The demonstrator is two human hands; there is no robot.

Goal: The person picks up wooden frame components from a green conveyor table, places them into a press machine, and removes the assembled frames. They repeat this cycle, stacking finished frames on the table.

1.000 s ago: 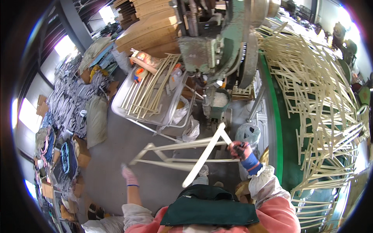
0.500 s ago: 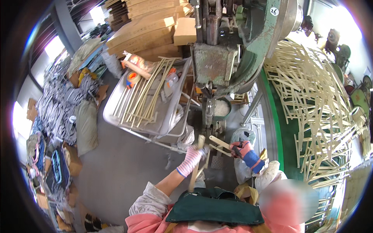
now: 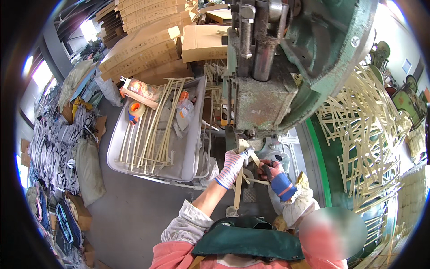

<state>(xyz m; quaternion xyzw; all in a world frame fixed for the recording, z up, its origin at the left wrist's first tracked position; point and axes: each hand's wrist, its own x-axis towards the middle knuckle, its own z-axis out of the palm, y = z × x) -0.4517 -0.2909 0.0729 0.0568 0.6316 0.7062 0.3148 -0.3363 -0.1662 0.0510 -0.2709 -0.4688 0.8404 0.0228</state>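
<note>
Both gloved hands clamp the frame [image 3: 242,179]: left hand [image 3: 233,163] up top, right hand [image 3: 271,170] beside it. I'd keep it square under the press [image 3: 260,101], fingers clear.

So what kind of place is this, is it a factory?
Most likely a small factory or workshop. A big green machine stands over the gloved hands, which hold a pale strip frame. Heaps of pale strips lie at the right, and stacked cardboard boxes sit behind.

A tray [image 3: 121,148] of strips [image 3: 154,130] lies left of the machine [image 3: 273,76]; boxes [image 3: 148,40] stand behind it, a strip pile [image 3: 371,130] lies right.
</note>
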